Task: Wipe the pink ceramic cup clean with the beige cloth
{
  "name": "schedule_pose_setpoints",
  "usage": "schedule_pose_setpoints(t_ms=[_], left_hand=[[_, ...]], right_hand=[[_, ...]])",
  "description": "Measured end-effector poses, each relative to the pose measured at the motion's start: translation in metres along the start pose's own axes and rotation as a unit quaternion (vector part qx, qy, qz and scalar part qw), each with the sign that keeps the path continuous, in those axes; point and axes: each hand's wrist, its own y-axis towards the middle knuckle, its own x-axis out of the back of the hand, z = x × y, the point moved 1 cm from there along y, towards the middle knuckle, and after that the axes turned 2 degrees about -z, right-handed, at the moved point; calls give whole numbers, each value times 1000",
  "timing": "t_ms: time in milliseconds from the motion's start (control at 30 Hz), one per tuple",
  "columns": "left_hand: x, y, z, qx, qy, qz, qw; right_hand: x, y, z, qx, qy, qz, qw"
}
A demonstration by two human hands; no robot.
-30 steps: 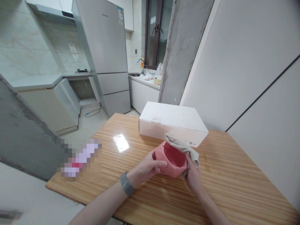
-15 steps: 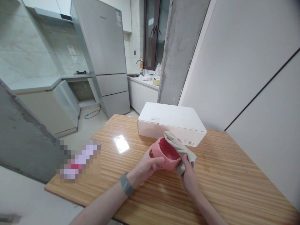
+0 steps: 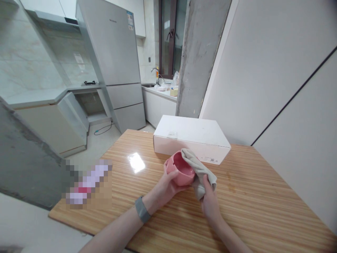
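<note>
Pink bowl [image 3: 181, 169] cupped in left hand [image 3: 165, 184]; right hand [image 3: 210, 203] clutches beige cloth [image 3: 200, 172] at its rim.

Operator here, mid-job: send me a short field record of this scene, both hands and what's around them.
left hand: holds pink bowl, tilted
right hand: grips beige cloth, which lies against the bowl's rim
left wrist: grey band
behind bowl: white box
surface: wooden table
background: fridge
</note>
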Motion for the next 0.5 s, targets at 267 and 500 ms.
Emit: schedule_pose_setpoints(t_ms=[267, 500], left_hand=[[8, 7, 3, -27, -25, -22, 999], [7, -2, -5, 4, 53, 36, 998]], right_hand=[[-9, 9, 19, -45, 100, -36, 993], [5, 16, 19, -97, 108, -83, 986]])
